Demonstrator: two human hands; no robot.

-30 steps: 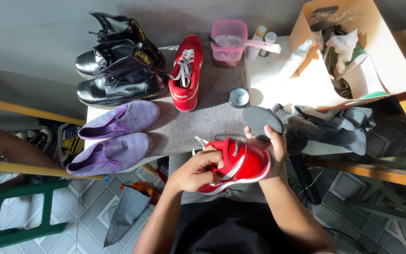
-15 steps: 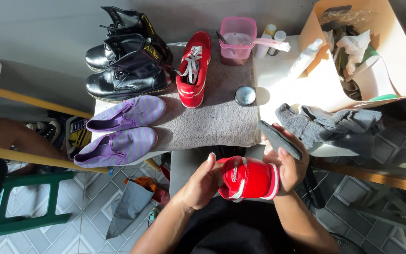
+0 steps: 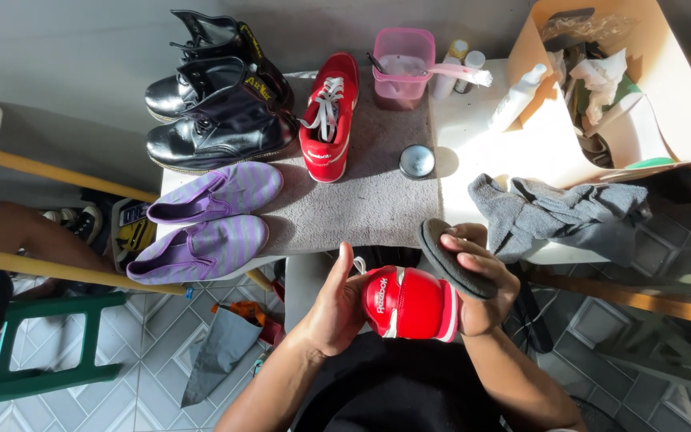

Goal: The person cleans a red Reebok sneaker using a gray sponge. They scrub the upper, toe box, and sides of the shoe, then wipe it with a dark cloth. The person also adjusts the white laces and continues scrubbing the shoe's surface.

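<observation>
Figure: heel-on view of the red sneaker (image 3: pixel 409 304), held in front of my lap just below the near edge of the grey mat (image 3: pixel 361 212). My left hand (image 3: pixel 336 308) presses flat against the sneaker's left side, fingers extended and only lightly curved, thumb raised; it braces the shoe, in my judgement, so the heel stays steady and turned up toward me. My right hand (image 3: pixel 480 292) cups the sneaker's right side, its fingers curled closed around a dark oval pad (image 3: pixel 451 260) that rests just at the shoe's upper right edge, seemingly kept ready against the surface. Beyond the sneaker, on the mat, lies its red mate (image 3: pixel 328 120), toe toward me, with a small round tin (image 3: pixel 416 161) just right of it. Left of the mate stand two black boots (image 3: pixel 217 112), and nearer me two purple slip-ons (image 3: pixel 201 220). Right of the held sneaker, a grey cloth (image 3: pixel 569 212) lies crumpled.
</observation>
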